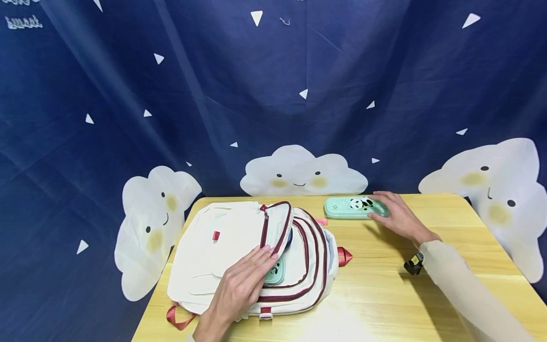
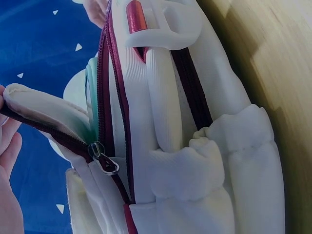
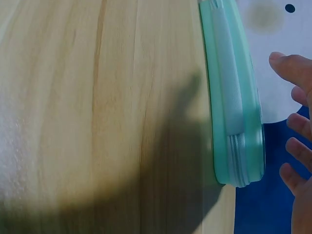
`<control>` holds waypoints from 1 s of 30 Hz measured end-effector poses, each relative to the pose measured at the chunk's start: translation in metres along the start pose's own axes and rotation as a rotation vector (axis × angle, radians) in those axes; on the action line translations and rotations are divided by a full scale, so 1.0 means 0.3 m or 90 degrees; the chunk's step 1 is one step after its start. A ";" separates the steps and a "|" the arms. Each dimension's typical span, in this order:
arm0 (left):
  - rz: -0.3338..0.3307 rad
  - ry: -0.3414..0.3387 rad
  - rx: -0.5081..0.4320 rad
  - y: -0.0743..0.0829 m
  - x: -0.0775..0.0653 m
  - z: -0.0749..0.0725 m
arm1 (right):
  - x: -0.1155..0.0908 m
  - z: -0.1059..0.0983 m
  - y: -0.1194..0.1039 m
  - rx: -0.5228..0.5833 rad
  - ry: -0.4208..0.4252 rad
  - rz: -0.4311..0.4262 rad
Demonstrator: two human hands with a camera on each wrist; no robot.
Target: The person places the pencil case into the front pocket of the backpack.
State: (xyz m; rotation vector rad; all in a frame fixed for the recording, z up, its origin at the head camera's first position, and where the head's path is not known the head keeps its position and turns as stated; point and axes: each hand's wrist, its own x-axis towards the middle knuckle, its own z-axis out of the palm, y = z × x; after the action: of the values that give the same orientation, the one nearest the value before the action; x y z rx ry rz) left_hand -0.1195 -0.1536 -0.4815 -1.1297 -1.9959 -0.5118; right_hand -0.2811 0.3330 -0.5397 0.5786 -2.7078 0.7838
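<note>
A white backpack (image 1: 201, 251) with dark red zips lies on the left part of the table. My left hand (image 1: 243, 285) holds the edge of its front pocket flap (image 2: 48, 112), lifted away from the bag. Inside the pocket, a mint green case with a panda print (image 1: 275, 273) shows partly, the rest hidden by flap and hand. At the table's back edge lies a mint green panda pencil case (image 1: 342, 207). Over its right end is my right hand (image 1: 397, 213), fingers spread; in the right wrist view its fingertips (image 3: 278, 57) stand apart from the case (image 3: 234, 97).
The wooden table (image 1: 376, 294) ends at the back against a dark blue curtain (image 1: 273, 95) with white clouds and triangles. A red strap loop (image 1: 344, 256) sticks out at the backpack's right side, another (image 1: 179, 320) at its lower left. A dark wrist device (image 1: 413, 263) sits on my right wrist.
</note>
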 end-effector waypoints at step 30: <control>-0.003 -0.005 -0.005 0.000 0.004 0.000 | -0.004 0.004 0.096 -0.011 -0.099 0.094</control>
State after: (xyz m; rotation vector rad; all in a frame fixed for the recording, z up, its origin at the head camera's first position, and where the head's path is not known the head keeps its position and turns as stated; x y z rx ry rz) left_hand -0.1199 -0.1530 -0.4806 -1.1334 -2.0057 -0.5180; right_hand -0.2929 0.3550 -0.5540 0.4576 -2.9247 0.7795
